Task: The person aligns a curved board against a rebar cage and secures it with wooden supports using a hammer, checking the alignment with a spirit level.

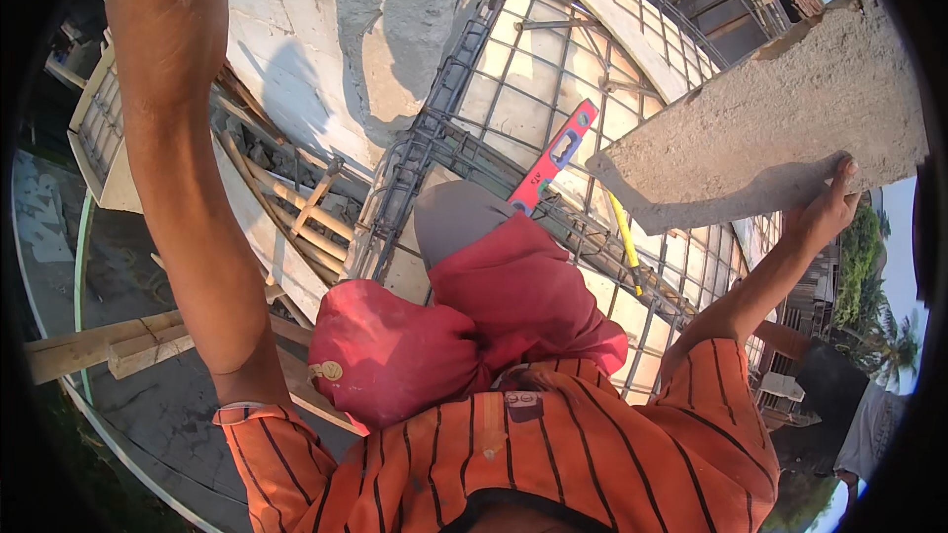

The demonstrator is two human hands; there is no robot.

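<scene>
My left forearm [173, 138] reaches up past the upper left rim, and its hand lies outside the picture. On the right, my right hand [834, 205] grips the lower edge of a rough grey concrete-like slab [780, 123]. A fingertip shows against its face; the other fingers are partly hidden. The slab slants from the upper right toward the middle, its own lower part in shadow. Near its left end, a red spirit level [555, 160] with a blue-edged grip hole leans over the steel bars, just beyond my knees.
A rebar grid [513, 59] spreads over pale boards ahead, with a bundled rebar cage [420, 138] along its left side. A yellow strip [624, 242] lies among the bars. Lumber [296, 202] and rubble fill a gap at left, beside a concrete wall [296, 30].
</scene>
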